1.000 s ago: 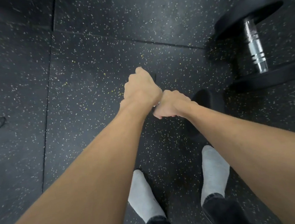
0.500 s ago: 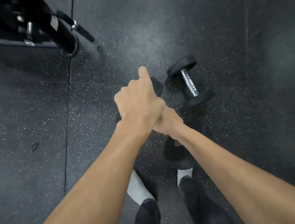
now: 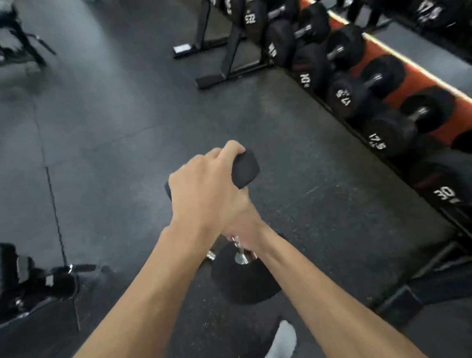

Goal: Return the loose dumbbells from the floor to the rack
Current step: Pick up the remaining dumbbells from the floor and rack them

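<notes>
Carrying one dumbbell off the floor, two-handed, held near-vertical in front of the body above a socked foot. Right hand is wrapped on the chrome handle; left hand stacks over it, fingers curled on the upper head. Judged heavy and rigid, heads rubbery, so the handle is the right hold, weight kept close. The rack, far right, holds numbered dumbbells. Free slot can't be told.
</notes>
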Motion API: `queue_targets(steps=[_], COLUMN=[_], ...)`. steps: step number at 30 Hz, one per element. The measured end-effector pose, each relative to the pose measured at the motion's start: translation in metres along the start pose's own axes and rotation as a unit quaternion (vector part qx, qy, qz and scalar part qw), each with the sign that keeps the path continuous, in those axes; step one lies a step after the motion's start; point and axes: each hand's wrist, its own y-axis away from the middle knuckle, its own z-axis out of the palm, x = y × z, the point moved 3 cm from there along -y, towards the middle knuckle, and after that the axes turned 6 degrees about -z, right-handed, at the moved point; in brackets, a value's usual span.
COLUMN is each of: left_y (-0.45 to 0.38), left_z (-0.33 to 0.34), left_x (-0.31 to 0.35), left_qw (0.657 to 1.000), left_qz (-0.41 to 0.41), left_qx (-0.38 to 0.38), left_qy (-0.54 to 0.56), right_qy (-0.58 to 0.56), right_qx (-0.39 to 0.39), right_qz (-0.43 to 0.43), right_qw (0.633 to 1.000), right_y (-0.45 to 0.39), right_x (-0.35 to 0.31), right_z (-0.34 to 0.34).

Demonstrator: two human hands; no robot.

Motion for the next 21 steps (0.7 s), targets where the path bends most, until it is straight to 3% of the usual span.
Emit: queue_targets(steps=[5,13,21], left_y=[-0.038,-0.064,-0.088], left_z=[-0.066,-0.111,-0.088], left_x=[0.168,0.407,0.612], left_qw=[0.988,0.943,0.871], left_qz=[0.145,0.329,0.492], left_qx=[-0.03,0.005,0.006], left_qy=[-0.053,-0.045,0.002], right_qy=[-0.135,-0.127,-0.193], right_qx=[0.174,0.309,0.453], right_qz=[0.027,-0.017,-0.032], right_qw=[0.975,0.942,0.87], right_y=[0.044,0.112,0.156], right_x=[-0.088,-0.162,-0.158], right_z=[-0.138,-0.365,-0.566])
